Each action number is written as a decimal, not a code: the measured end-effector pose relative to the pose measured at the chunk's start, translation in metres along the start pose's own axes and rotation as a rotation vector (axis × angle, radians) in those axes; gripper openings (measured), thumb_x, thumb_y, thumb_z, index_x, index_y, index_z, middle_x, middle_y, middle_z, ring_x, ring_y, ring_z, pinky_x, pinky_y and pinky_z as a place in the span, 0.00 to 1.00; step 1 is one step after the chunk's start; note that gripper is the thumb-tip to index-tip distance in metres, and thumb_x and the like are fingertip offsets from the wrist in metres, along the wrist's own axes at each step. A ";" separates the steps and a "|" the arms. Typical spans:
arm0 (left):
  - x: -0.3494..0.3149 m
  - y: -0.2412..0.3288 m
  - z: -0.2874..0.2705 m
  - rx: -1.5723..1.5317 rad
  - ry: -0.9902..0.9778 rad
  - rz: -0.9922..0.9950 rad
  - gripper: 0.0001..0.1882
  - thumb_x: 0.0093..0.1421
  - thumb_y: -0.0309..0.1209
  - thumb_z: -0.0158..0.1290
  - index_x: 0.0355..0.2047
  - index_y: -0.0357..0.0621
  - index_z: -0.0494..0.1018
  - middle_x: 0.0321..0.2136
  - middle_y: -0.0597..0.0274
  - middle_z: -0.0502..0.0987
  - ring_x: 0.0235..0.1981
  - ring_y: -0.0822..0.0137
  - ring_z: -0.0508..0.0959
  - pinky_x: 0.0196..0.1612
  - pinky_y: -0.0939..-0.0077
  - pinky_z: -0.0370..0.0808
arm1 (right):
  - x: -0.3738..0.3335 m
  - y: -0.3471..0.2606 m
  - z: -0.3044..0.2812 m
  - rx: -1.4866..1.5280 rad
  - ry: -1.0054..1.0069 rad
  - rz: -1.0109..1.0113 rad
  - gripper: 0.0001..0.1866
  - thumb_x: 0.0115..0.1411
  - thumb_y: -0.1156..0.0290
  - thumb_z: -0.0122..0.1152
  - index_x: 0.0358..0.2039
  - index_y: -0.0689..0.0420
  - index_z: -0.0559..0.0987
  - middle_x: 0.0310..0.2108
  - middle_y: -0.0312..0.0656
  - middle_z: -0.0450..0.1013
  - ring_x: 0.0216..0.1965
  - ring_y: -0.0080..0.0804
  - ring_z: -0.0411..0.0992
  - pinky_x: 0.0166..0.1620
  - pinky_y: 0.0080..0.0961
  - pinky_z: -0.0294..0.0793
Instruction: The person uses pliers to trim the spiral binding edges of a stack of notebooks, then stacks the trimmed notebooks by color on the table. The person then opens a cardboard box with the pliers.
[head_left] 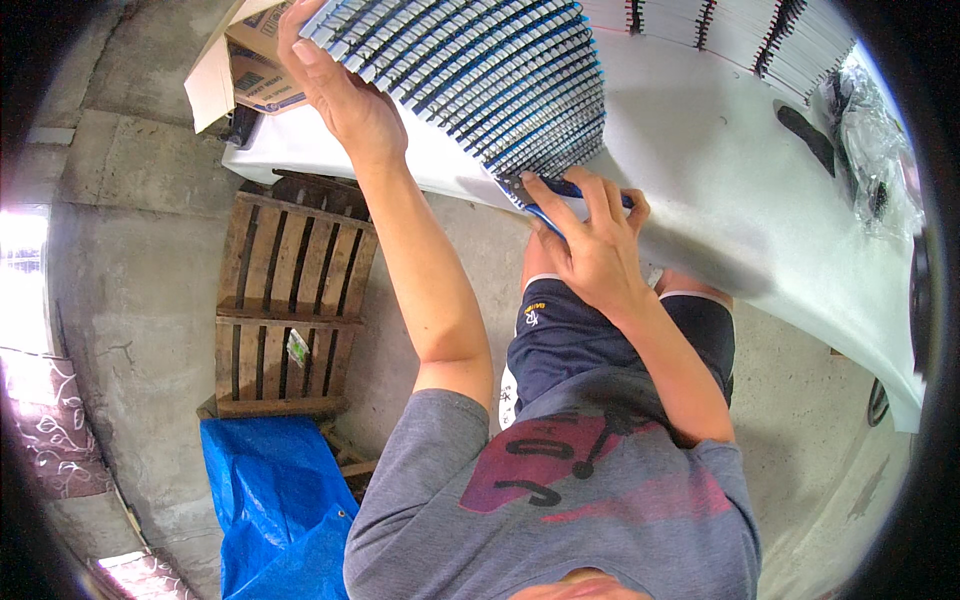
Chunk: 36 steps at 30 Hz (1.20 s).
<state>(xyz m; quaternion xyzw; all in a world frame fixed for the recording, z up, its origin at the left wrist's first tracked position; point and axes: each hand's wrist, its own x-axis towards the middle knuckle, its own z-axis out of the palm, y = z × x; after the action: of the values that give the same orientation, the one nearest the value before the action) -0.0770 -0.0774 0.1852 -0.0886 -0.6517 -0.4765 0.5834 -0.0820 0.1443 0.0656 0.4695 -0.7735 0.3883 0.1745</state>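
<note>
A long fanned row of spiral-bound notebooks [480, 75] with blue and white covers lies on a white table [720, 170]. My left hand [340, 90] presses against the far left end of the row. My right hand [590, 235] grips the nearest notebook [545, 190] at the row's near end, fingers curled over its dark blue edge at the table's rim.
More stacked notebooks [740, 30] lie at the back of the table. A cardboard box [255, 60] sits at the left end, clear plastic wrapping [870, 140] at the right. On the concrete floor stand a wooden pallet [285, 300] and a blue tarp [270, 500].
</note>
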 end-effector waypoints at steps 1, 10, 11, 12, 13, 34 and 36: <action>0.000 -0.001 -0.002 -0.016 -0.006 -0.001 0.27 0.64 0.56 0.33 0.50 0.48 0.61 0.42 0.61 0.73 0.44 0.68 0.75 0.49 0.72 0.74 | 0.000 0.000 0.000 0.006 -0.009 0.006 0.23 0.52 0.64 0.59 0.51 0.43 0.74 0.42 0.37 0.65 0.43 0.32 0.64 0.47 0.39 0.53; -0.002 0.001 0.001 0.011 0.019 -0.028 0.27 0.63 0.57 0.34 0.49 0.50 0.62 0.42 0.62 0.73 0.44 0.68 0.75 0.49 0.71 0.74 | 0.001 0.002 0.000 0.970 -0.313 0.497 0.20 0.56 0.69 0.56 0.51 0.49 0.73 0.39 0.43 0.68 0.38 0.37 0.69 0.43 0.31 0.63; -0.002 0.001 0.002 0.006 0.021 -0.035 0.28 0.62 0.58 0.34 0.49 0.50 0.62 0.42 0.62 0.73 0.45 0.68 0.75 0.49 0.71 0.74 | 0.000 0.001 0.000 0.884 -0.243 0.405 0.20 0.56 0.69 0.56 0.51 0.49 0.73 0.40 0.43 0.68 0.40 0.37 0.69 0.45 0.31 0.63; -0.002 0.001 0.002 0.001 0.023 -0.042 0.28 0.62 0.58 0.34 0.49 0.50 0.62 0.42 0.62 0.73 0.45 0.68 0.75 0.49 0.71 0.74 | -0.002 0.000 -0.002 0.657 -0.194 0.321 0.21 0.56 0.68 0.56 0.51 0.49 0.73 0.41 0.43 0.67 0.41 0.37 0.68 0.47 0.34 0.61; -0.002 0.002 0.002 -0.004 0.025 -0.049 0.28 0.62 0.58 0.35 0.49 0.50 0.62 0.42 0.62 0.73 0.45 0.68 0.75 0.49 0.71 0.74 | -0.004 -0.001 -0.004 0.430 -0.144 0.238 0.21 0.55 0.67 0.57 0.51 0.48 0.73 0.42 0.42 0.67 0.42 0.37 0.67 0.49 0.36 0.59; -0.002 0.003 0.005 -0.003 0.045 -0.064 0.29 0.60 0.59 0.38 0.49 0.50 0.63 0.41 0.63 0.73 0.44 0.68 0.75 0.48 0.71 0.76 | -0.002 0.011 0.008 0.722 -0.284 0.368 0.20 0.56 0.66 0.56 0.51 0.47 0.73 0.40 0.47 0.68 0.38 0.43 0.69 0.42 0.38 0.64; -0.005 0.006 0.003 0.039 0.034 -0.057 0.29 0.61 0.59 0.37 0.48 0.50 0.63 0.41 0.63 0.73 0.44 0.68 0.75 0.48 0.71 0.76 | -0.008 0.005 0.002 0.315 -0.171 0.182 0.22 0.54 0.65 0.57 0.51 0.45 0.72 0.43 0.44 0.66 0.44 0.41 0.66 0.51 0.46 0.58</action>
<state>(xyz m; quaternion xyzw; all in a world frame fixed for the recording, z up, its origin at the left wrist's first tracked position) -0.0739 -0.0696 0.1843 -0.0503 -0.6532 -0.4815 0.5822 -0.0821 0.1487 0.0576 0.4506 -0.7544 0.4773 -0.0032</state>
